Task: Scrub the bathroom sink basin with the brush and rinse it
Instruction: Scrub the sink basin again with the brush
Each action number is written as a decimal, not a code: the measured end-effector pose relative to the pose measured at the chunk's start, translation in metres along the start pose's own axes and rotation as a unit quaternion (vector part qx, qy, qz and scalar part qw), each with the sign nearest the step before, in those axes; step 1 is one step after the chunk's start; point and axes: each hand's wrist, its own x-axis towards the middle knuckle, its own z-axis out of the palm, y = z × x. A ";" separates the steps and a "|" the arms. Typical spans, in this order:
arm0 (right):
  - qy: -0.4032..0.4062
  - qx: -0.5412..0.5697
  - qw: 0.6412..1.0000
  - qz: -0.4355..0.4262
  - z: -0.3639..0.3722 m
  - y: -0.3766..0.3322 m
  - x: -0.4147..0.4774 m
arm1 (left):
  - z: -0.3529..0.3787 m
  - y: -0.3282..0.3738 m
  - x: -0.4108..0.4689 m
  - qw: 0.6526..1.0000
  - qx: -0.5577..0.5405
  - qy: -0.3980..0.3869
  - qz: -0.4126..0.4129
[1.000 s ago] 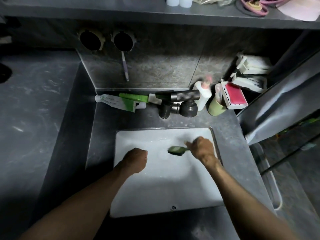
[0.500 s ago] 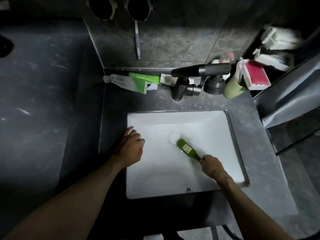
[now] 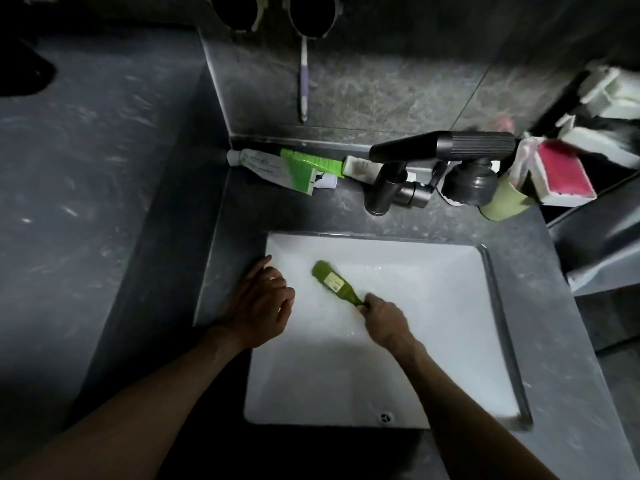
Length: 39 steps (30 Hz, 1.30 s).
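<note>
Right grip (image 3: 386, 322) is clamped round the handle end of the green brush (image 3: 334, 281), whose head lies against the floor of the sink basin (image 3: 450, 341), toward its far left corner. Left grip (image 3: 263, 303) rests on the basin's left rim, fingers loosely bent and holding nothing (a brace, I judge). Scrubbing looks to be the step in hand; no water shows under the faucet (image 3: 391, 188) behind the basin. Next calls for strokes over the basin's near and right parts, then a rinse.
</note>
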 end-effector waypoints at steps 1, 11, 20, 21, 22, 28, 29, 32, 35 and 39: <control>0.014 -0.027 0.999 0.015 -0.009 0.010 0.004 | 0.000 0.000 0.000 1.000 0.003 0.002 0.000; 0.032 0.002 0.987 0.155 -0.019 0.076 -0.011 | -0.005 0.002 0.006 1.000 -0.012 0.014 -0.005; 0.037 -0.060 0.997 0.016 -0.013 -0.024 -0.001 | -0.009 0.001 0.002 0.993 -0.075 0.071 -0.051; 0.057 -0.056 0.997 0.011 -0.016 -0.025 -0.012 | -0.011 0.003 0.000 0.991 -0.076 0.069 -0.089; 0.074 -0.039 0.997 0.003 -0.017 -0.025 -0.024 | -0.011 0.005 -0.001 0.985 -0.080 0.066 -0.137; 0.120 0.093 0.983 -0.105 -0.002 -0.087 -0.050 | -0.009 0.005 -0.002 0.927 -0.098 0.035 -0.361; 0.125 0.114 0.979 -0.111 0.001 -0.103 -0.044 | -0.008 0.006 -0.003 0.927 -0.099 0.038 -0.360; 0.125 0.125 0.979 -0.105 0.012 -0.137 -0.021 | -0.007 0.005 -0.003 0.926 -0.095 0.029 -0.364; 0.158 0.108 0.981 -0.019 0.015 -0.118 -0.013 | -0.006 0.008 -0.003 0.927 -0.079 -0.001 -0.367; 0.201 0.091 0.973 0.067 0.002 -0.063 -0.017 | -0.009 0.008 -0.002 0.936 -0.050 0.011 -0.349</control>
